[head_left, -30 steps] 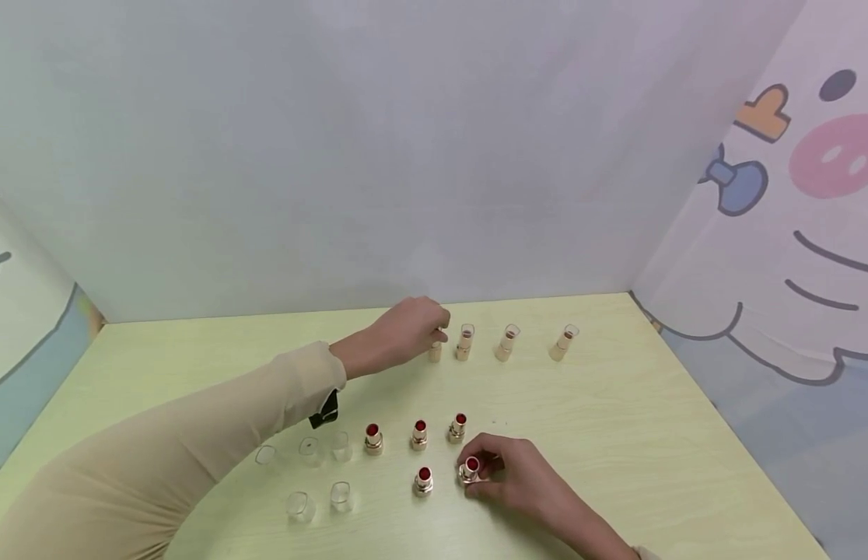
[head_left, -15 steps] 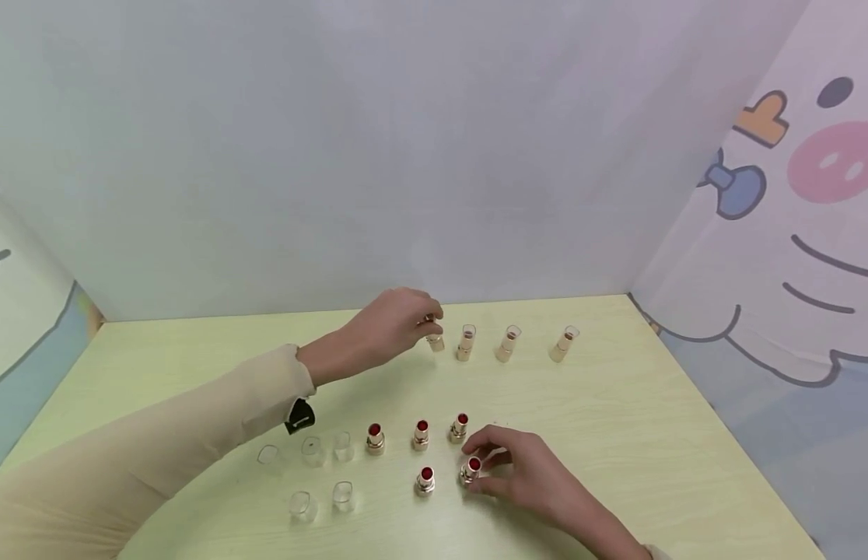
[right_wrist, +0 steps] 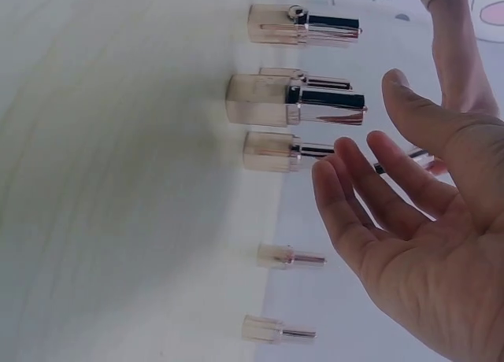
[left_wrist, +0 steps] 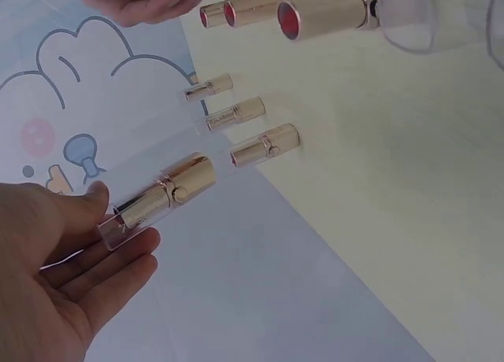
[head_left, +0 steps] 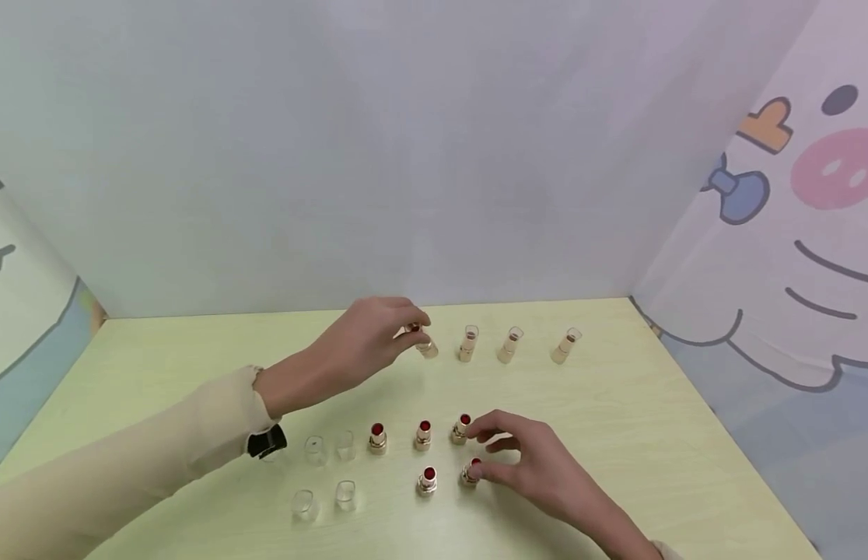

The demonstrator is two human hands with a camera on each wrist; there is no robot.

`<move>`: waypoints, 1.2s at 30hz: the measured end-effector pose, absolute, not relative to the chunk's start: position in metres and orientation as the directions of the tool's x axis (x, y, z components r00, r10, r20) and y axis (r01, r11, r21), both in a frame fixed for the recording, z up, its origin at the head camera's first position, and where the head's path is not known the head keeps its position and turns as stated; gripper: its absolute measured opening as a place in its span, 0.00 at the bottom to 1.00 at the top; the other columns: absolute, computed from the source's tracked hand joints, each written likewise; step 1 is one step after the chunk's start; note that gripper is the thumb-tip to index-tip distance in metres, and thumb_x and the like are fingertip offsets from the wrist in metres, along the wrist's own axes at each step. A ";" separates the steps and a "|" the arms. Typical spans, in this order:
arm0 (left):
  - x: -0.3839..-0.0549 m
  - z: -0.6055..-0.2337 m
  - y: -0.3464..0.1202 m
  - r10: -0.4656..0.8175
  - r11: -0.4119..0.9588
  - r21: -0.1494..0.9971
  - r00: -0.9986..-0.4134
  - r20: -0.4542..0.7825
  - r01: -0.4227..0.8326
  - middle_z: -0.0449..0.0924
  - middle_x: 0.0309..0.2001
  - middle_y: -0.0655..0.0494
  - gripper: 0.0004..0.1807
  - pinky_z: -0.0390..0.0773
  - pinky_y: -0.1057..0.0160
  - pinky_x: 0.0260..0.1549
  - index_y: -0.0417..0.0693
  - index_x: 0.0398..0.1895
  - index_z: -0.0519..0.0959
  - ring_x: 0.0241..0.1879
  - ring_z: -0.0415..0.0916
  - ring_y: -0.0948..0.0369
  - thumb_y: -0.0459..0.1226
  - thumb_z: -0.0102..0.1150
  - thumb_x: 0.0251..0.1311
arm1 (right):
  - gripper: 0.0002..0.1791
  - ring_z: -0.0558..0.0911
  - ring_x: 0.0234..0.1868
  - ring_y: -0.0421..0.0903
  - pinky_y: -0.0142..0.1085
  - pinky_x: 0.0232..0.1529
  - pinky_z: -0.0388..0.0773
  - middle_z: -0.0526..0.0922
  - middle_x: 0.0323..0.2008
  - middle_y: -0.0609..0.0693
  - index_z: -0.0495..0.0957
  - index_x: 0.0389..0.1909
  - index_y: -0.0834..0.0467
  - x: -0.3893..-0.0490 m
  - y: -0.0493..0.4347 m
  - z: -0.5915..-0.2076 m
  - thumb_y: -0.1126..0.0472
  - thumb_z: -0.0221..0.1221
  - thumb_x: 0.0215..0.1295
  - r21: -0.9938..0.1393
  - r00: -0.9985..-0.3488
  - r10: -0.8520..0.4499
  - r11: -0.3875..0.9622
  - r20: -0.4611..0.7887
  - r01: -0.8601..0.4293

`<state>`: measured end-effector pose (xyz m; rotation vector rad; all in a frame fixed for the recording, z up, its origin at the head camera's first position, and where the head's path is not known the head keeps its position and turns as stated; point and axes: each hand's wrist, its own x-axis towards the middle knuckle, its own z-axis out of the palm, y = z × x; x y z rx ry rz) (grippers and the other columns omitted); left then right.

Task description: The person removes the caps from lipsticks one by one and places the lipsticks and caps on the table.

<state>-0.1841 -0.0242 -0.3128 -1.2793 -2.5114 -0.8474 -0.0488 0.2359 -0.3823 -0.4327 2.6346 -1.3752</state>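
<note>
My left hand [head_left: 360, 338] pinches a gold lipstick [left_wrist: 177, 190] by its clear cap between thumb and fingers. The lipstick is tilted, its gold base [head_left: 428, 350] leaning to the right over the back of the table. Beside the front group, my right hand [head_left: 535, 459] has relaxed, parted fingers and holds nothing. Its thumb overlaps an uncapped red lipstick [head_left: 470, 473] in the head view, and its fingertips are close to another uncapped lipstick [head_left: 462, 429]. In the right wrist view, a gap shows between the thumb and the nearest lipstick [right_wrist: 295, 101].
Three capped lipsticks, the nearest one [head_left: 469, 344] included, stand in a back row. More uncapped lipsticks [head_left: 423, 435] stand upright in front. Several clear caps [head_left: 346, 495] stand to their left, one partly behind the left sleeve. A pale curtain [head_left: 378, 155] borders the table [head_left: 616, 435].
My left hand has lifted the capped lipstick off its place in the back row, moving left and tilting it. My right hand's fingers have let go of the front lipstick and spread.
</note>
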 end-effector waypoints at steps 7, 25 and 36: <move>-0.159 -0.313 -0.033 0.685 0.380 0.337 -0.507 0.523 0.861 0.89 0.42 0.60 0.06 0.84 0.70 0.38 0.48 0.44 0.88 0.39 0.87 0.66 0.36 0.70 0.66 | 0.19 0.86 0.51 0.46 0.35 0.55 0.86 0.88 0.49 0.46 0.82 0.53 0.44 -0.055 0.229 -0.375 0.58 0.74 0.62 -0.807 -0.956 -0.260 0.531 0.136 -0.259; -0.121 -0.317 -0.041 0.700 0.203 0.387 -0.410 0.586 0.899 0.87 0.42 0.64 0.05 0.81 0.81 0.41 0.50 0.44 0.87 0.39 0.85 0.73 0.36 0.69 0.67 | 0.28 0.88 0.52 0.40 0.36 0.59 0.85 0.86 0.55 0.38 0.79 0.63 0.39 -0.068 0.208 -0.372 0.60 0.73 0.63 -0.800 -0.933 -0.257 0.488 0.251 -0.349; -0.114 -0.316 -0.046 0.690 0.176 0.430 -0.422 0.587 0.886 0.88 0.44 0.63 0.07 0.79 0.82 0.44 0.50 0.46 0.86 0.43 0.84 0.73 0.36 0.69 0.67 | 0.19 0.88 0.45 0.35 0.36 0.52 0.86 0.89 0.45 0.36 0.82 0.56 0.41 -0.069 0.202 -0.372 0.55 0.71 0.66 -0.772 -0.918 -0.284 0.503 0.275 -0.387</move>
